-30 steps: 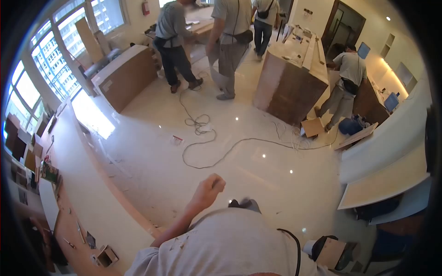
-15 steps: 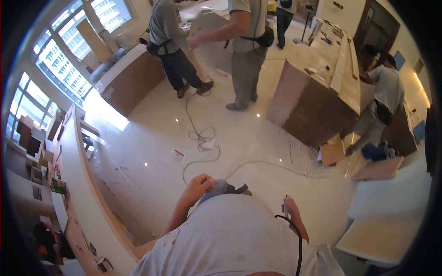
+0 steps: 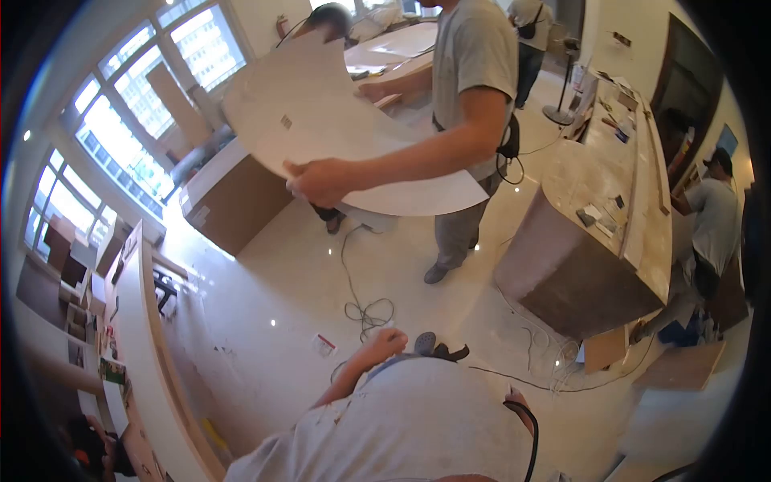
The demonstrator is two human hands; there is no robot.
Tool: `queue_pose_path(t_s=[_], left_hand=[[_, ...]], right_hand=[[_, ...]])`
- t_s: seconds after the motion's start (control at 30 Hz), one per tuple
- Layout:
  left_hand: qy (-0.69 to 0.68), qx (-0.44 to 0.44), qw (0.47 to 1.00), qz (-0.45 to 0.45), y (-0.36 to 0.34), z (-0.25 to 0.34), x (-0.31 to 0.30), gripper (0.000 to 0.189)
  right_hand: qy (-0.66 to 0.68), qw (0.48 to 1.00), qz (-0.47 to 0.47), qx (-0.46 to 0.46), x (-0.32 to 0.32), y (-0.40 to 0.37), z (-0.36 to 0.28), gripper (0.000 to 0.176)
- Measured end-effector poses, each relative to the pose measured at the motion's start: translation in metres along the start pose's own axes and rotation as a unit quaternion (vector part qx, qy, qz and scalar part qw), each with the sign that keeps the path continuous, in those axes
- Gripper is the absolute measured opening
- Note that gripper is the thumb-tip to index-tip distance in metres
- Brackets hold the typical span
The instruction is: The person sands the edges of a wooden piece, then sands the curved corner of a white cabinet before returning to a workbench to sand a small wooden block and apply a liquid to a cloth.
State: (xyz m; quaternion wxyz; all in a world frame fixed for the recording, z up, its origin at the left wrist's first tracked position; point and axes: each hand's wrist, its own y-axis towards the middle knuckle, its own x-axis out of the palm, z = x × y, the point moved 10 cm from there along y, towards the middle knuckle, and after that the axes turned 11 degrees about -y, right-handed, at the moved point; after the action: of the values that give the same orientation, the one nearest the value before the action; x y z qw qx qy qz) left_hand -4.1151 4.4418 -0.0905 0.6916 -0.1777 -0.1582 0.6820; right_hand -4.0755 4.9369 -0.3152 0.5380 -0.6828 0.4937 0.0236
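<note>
My left hand is in front of my belly, its fingers curled in; whether anything is inside them is hidden. My right hand shows only partly beside my shirt, near a black cord that hangs over my side, and its fingers are mostly out of sight. Ahead, a co-worker grips a large white curved sheet with both hands. Another person, partly behind that sheet, is at its far side. The sheet is held up off the floor, tilted.
A grey cable lies coiled on the glossy floor. To the right stands a large brown counter with tools on top, and a person works behind it. On the left runs a long curved panel.
The co-workers' white sheet has been raised and turned to show its broad face. My view has shifted, and the room appears lower and farther right. My left hand stays curled near my belly.
</note>
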Motion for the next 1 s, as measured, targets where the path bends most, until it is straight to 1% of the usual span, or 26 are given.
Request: queue_pose_path(t_s=[0.03,0.07,0.1,0.17,0.2,0.23,0.3,0.33,0.4,0.43,0.47,0.5,0.53,0.57,0.6,0.63,0.67,0.7,0.73,0.77,0.8,0.83,0.87,0.9,0.97,1.0], left_hand=[[0.035,0.019,0.999,-0.008,0.021,0.011,-0.005,0.043],[0.039,0.023,0.999,-0.017,0.036,0.024,-0.008,0.044],[0.027,0.018,0.999,-0.004,0.045,0.034,-0.014,0.044],[0.021,0.013,1.0,-0.018,0.061,0.059,-0.019,0.045],[0.04,0.008,0.999,-0.019,0.066,0.07,-0.024,0.045],[0.022,0.005,1.0,0.005,0.074,0.07,-0.034,0.045],[0.043,-0.002,0.999,0.027,0.092,0.055,-0.046,0.044],[0.019,-0.009,0.999,0.049,0.098,0.049,-0.052,0.044],[0.016,0.012,0.996,0.082,0.103,0.038,-0.055,0.042],[-0.002,0.007,0.995,0.095,0.106,0.027,-0.053,0.042],[-0.017,0.001,0.989,0.145,0.104,0.019,-0.06,0.041],[-0.032,-0.005,0.982,0.189,0.1,0.013,-0.06,0.041],[-0.063,-0.01,0.974,0.219,0.099,0.005,-0.057,0.039],[-0.092,-0.015,0.964,0.248,0.096,-0.005,-0.052,0.038],[-0.1,-0.01,0.962,0.254,0.096,-0.002,-0.044,0.038],[-0.118,-0.054,0.948,0.29,0.087,-0.007,-0.04,0.035],[-0.14,-0.103,0.929,0.328,0.072,-0.018,-0.034,0.033],[-0.156,-0.106,0.92,0.344,0.067,-0.033,-0.026,0.033],[-0.187,-0.087,0.874,0.44,0.052,-0.05,-0.032,0.034],[-0.214,-0.066,0.815,0.534,0.034,-0.066,-0.037,0.035],[-0.205,-0.04,0.724,0.658,-0.001,-0.074,-0.049,0.034],[-0.185,-0.015,0.617,0.765,-0.04,-0.076,-0.06,0.034],[-0.085,0.059,0.534,0.839,-0.078,-0.022,-0.067,0.035],[0.019,0.126,0.44,0.889,-0.116,0.044,-0.064,0.036],[0.138,0.181,0.409,0.884,-0.167,0.111,-0.103,0.033],[0.168,0.163,0.393,0.889,-0.195,0.131,-0.13,0.036]], right_hand=[[-0.027,0.999,-0.036,-0.028,0.002,0.017,-0.002,0.036],[-0.098,0.991,-0.031,-0.085,-0.002,0.026,-0.023,0.039],[-0.113,0.989,-0.04,-0.091,-0.01,0.023,-0.047,0.039],[-0.067,0.996,0.008,-0.06,-0.045,0.017,-0.101,0.046],[-0.039,0.999,-0.019,-0.034,-0.052,0.026,-0.121,0.056],[-0.053,0.991,0.016,-0.12,-0.049,0.066,-0.118,0.062],[-0.083,0.982,-0.014,-0.167,-0.061,0.093,-0.157,0.058],[-0.111,0.978,-0.03,-0.175,-0.069,0.102,-0.178,0.058],[-0.051,0.983,-0.084,-0.155,-0.084,0.115,-0.213,0.048],[-0.094,0.982,-0.099,-0.132,-0.09,0.132,-0.231,0.045],[-0.133,0.979,-0.109,-0.108,-0.098,0.149,-0.241,0.043],[-0.196,0.957,-0.087,-0.194,-0.098,0.181,-0.248,0.045],[-0.256,0.924,-0.062,-0.277,-0.104,0.215,-0.252,0.048],[-0.269,0.921,-0.062,-0.275,-0.128,0.218,-0.258,0.048],[-0.271,0.912,-0.077,-0.298,-0.141,0.204,-0.297,0.051],[-0.274,0.9,-0.096,-0.325,-0.147,0.196,-0.332,0.055],[-0.287,0.891,-0.104,-0.335,-0.154,0.204,-0.34,0.055],[-0.278,0.889,-0.118,-0.345,-0.156,0.22,-0.338,0.054],[-0.27,0.885,-0.132,-0.354,-0.159,0.233,-0.337,0.054],[-0.288,0.873,-0.144,-0.367,-0.154,0.266,-0.318,0.054],[-0.356,0.836,-0.135,-0.394,-0.144,0.314,-0.288,0.054],[-0.417,0.796,-0.124,-0.42,-0.134,0.341,-0.28,0.055],[-0.436,0.782,-0.132,-0.425,-0.128,0.349,-0.283,0.055],[-0.448,0.777,-0.139,-0.419,-0.125,0.35,-0.29,0.055],[-0.453,0.778,-0.157,-0.405,-0.125,0.339,-0.306,0.055],[-0.453,0.78,-0.161,-0.401,-0.128,0.334,-0.315,0.055]])
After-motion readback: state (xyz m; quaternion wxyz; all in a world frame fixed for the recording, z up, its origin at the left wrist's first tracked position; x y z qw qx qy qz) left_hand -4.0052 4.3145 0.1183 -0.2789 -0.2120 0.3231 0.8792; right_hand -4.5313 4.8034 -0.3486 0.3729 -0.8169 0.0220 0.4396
